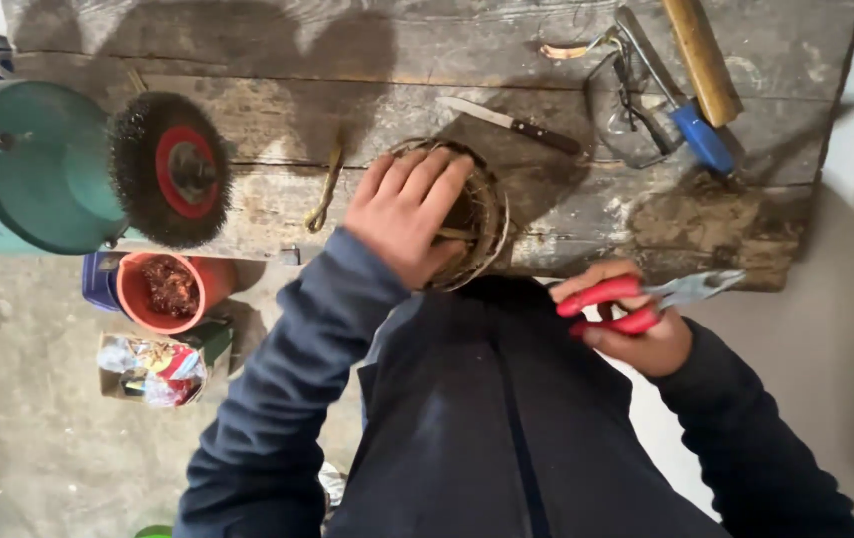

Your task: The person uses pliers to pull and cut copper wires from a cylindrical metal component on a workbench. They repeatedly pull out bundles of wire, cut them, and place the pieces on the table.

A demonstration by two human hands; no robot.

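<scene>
My left hand (409,211) is clamped over a round, coil-like object of wire windings (482,214) that rests on the front edge of a worn wooden workbench (347,60). My right hand (636,329) grips red-handled pliers (646,297) just off the bench's front edge, jaws pointing right and away from the coil. Dark blue sleeves cover both arms.
A teal bench grinder (18,164) with a wire wheel (170,169) stands at the left. A knife (512,125), a blue-handled tool (691,125), a wooden handle (701,55) and loose wire (631,110) lie on the bench. An orange pot (163,291) and a box of scraps (153,369) sit on the floor.
</scene>
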